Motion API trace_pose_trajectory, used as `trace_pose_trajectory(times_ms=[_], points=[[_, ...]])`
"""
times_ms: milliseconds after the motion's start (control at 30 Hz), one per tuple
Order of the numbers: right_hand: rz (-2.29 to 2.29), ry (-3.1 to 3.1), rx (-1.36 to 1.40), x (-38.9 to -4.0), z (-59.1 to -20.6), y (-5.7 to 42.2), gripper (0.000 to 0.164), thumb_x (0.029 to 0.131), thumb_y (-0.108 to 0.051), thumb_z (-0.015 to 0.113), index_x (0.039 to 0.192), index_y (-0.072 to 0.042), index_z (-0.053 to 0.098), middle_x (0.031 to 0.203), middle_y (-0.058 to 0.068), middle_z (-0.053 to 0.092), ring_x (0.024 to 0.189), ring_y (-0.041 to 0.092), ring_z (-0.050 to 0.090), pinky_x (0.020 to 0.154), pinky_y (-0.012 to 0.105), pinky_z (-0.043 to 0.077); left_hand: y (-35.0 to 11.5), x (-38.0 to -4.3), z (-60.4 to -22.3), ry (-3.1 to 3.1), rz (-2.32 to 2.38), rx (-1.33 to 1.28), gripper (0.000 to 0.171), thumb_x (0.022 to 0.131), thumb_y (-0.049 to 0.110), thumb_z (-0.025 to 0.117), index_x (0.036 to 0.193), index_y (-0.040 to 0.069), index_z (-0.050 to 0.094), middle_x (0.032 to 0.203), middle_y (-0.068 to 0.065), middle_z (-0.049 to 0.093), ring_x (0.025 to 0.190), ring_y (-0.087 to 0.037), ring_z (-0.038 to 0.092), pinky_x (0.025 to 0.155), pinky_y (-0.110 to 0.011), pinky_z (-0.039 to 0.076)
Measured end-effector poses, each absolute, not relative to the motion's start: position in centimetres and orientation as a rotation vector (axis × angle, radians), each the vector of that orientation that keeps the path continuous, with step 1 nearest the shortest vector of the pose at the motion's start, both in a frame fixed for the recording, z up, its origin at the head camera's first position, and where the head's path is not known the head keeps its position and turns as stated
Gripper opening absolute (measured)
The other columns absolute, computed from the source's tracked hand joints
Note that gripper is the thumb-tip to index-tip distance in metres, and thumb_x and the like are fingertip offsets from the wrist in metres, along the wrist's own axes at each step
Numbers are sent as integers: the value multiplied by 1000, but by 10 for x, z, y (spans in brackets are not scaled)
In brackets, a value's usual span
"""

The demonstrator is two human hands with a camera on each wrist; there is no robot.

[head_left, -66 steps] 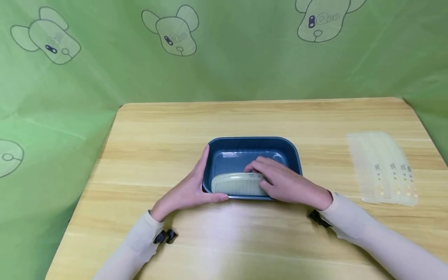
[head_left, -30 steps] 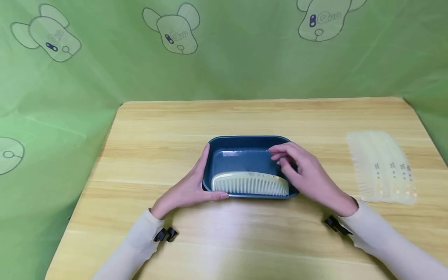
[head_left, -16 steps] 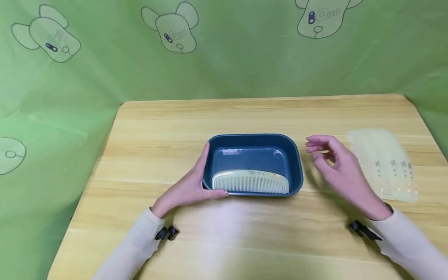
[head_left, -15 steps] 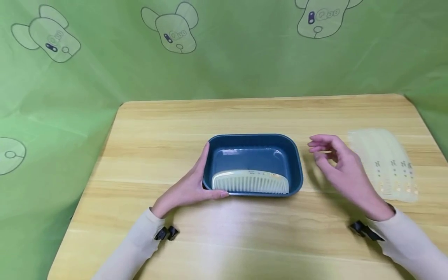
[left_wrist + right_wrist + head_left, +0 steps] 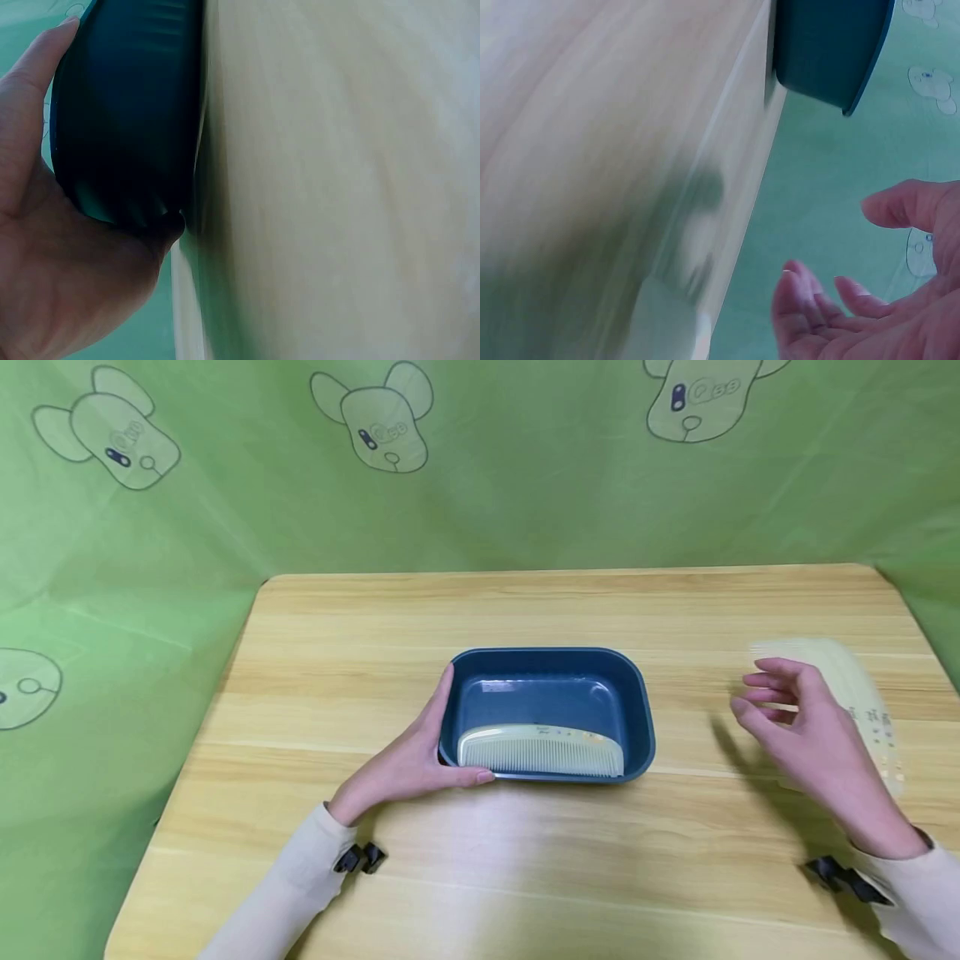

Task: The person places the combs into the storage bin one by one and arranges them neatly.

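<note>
A dark blue rectangular tray (image 5: 536, 697) stands mid-table, its left end gripped by my left hand (image 5: 408, 768), thumb along the front rim. In the left wrist view the palm and thumb wrap the tray's end wall (image 5: 127, 112). One pale, translucent comb (image 5: 540, 752) lies inside along the front wall, teeth toward me. My right hand (image 5: 813, 743) holds nothing; its fingers are loosely bent above a fanned stack of several similar combs (image 5: 847, 677), partly hiding them. Thumb and fingers stand apart in the right wrist view, with the end of a comb (image 5: 660, 322) below.
The wood-grain table (image 5: 525, 877) carries both tray and stack. Behind it hangs a green cloth (image 5: 540, 510) printed with cartoon heads. A dark clip-like device sits at each wrist.
My right hand has left the comb in the tray and travelled right, out over the stacked combs. My left hand and the tray have stayed in place.
</note>
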State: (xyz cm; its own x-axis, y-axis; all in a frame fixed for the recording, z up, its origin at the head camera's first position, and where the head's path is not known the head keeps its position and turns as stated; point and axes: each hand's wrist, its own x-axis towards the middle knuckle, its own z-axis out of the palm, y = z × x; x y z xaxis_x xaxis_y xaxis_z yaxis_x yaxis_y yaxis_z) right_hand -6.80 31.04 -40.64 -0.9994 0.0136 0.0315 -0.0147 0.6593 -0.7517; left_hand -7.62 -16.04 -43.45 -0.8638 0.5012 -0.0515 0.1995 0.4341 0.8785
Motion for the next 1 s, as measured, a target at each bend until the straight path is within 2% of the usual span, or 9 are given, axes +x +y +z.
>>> trace_pose_trajectory(times_ms=[100,267,333,400,467,533,733,900,1000], points=[[1253,-2909,-60,-67,-406,319,71,109,-24,70,164,5,33,145,28,52,113,10,56,77,4,41,-160,-77,-435,2389,1399,605,144,85,42,97,171,40,-19,180,8,-7,164,-19,12,128,-52,23],[1210,-3006,-102,-69,-408,333,81,110,-29,67,165,11,23,148,43,42,124,60,49,73,10,36,-160,-77,-435,2385,1395,599,145,84,46,96,172,39,-19,180,7,-8,164,-19,12,128,-52,23],[1181,-3027,-101,-70,-411,339,82,110,-28,67,164,14,22,149,46,40,127,64,46,85,21,44,-160,-78,-435,2384,1391,600,145,84,46,96,172,38,-20,180,7,-8,164,-19,12,128,-52,24],[1142,-3038,-91,-72,-414,343,82,110,-27,67,162,18,23,148,48,38,127,66,44,97,43,49,-160,-78,-435,2385,1388,603,145,84,46,96,171,39,-20,180,7,-8,164,-19,12,128,-52,24],[1103,-3039,-72,-74,-418,347,82,109,-24,68,160,21,24,146,51,38,127,67,42,103,67,42,-160,-78,-436,2382,1395,602,145,84,45,96,171,41,-20,180,8,-8,164,-19,14,128,-51,25],[1046,-3038,-50,-77,-421,350,82,107,-22,70,158,24,25,143,53,38,125,67,40,100,79,34,-160,-78,-435,2376,1408,592,146,84,37,98,172,35,-19,181,4,-8,165,-23,13,128,-52,24],[884,-3051,-49,-79,-423,357,85,100,-16,75,154,27,26,142,52,34,127,68,30,99,77,28,-162,-79,-436,2389,1401,594,147,84,34,98,172,34,-19,181,3,-9,164,-21,12,128,-53,23],[817,-3102,-100,-77,-424,364,92,97,-17,78,154,28,22,141,57,23,128,71,22,90,78,34,-162,-79,-436,2390,1407,598,144,85,43,97,171,41,-19,180,9,-8,164,-17,12,128,-53,23],[773,-3123,-122,-77,-426,367,97,95,-20,81,154,28,22,137,56,25,123,67,24,80,72,36,-163,-77,-437,2390,1388,603,143,86,46,95,171,41,-19,180,9,-9,164,-17,10,128,-53,23]])
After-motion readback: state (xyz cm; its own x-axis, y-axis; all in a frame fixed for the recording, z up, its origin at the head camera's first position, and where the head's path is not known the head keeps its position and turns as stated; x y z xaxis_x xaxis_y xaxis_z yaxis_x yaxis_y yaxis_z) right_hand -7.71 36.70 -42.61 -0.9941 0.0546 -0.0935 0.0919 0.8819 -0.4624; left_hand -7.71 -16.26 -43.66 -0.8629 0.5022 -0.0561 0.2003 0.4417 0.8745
